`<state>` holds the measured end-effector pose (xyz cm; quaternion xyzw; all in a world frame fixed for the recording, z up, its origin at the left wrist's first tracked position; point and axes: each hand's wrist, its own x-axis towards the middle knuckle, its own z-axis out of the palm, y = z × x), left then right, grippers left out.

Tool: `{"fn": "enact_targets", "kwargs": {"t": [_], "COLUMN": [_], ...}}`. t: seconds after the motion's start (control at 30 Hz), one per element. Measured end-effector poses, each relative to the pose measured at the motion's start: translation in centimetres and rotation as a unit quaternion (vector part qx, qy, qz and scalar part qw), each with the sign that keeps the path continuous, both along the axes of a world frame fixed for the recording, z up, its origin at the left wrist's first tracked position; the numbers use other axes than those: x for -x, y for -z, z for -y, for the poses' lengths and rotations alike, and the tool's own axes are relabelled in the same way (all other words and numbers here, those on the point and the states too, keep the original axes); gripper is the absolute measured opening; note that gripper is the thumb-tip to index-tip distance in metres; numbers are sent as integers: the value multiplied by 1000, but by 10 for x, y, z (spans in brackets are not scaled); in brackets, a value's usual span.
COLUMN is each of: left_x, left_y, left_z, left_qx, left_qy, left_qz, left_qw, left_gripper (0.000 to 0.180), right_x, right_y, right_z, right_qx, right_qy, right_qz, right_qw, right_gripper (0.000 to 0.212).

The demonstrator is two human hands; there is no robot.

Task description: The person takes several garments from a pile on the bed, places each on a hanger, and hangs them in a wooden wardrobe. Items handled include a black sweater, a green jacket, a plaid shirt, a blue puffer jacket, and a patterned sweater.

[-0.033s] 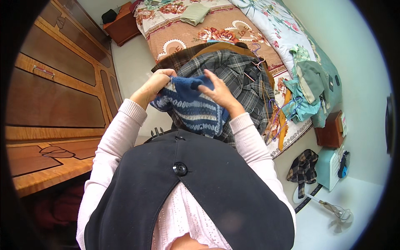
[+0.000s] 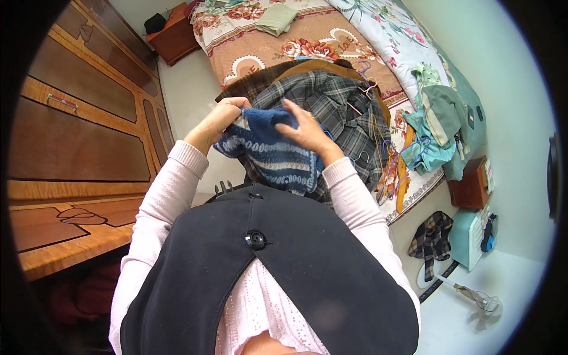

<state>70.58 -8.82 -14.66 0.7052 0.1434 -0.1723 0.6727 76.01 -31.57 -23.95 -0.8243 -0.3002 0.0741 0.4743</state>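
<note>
Both hands grip a blue patterned knit sweater (image 2: 269, 148), held up in front of the chest, near edge of the bed (image 2: 260, 56). Left hand (image 2: 219, 121) pinches its top left edge, right hand (image 2: 307, 133) clutches the top right. Looks soft, light, floppy; best taken by the upper edges.

One head-worn fisheye view, looking steeply down from close above the left hand (image 2: 222, 121) and right hand (image 2: 307, 133); bed (image 2: 260, 56) beyond them.
</note>
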Motion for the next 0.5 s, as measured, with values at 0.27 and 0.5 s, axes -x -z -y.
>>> {"fn": "enact_targets", "kwargs": {"t": [0.27,0.5], "left_x": [-5,7], "left_y": [12,39], "left_z": [-15,16], "left_qx": [-250,-446], "left_qy": [1,121], "left_qz": [77,265], "left_qw": [965,846], "left_gripper": [17,39], "right_x": [11,32], "right_y": [-17,-7], "right_z": [-22,-31], "right_qx": [-54,-85], "right_qy": [2,69], "right_qz": [-104,38], "right_qw": [993,993], "right_gripper": [17,11]}}
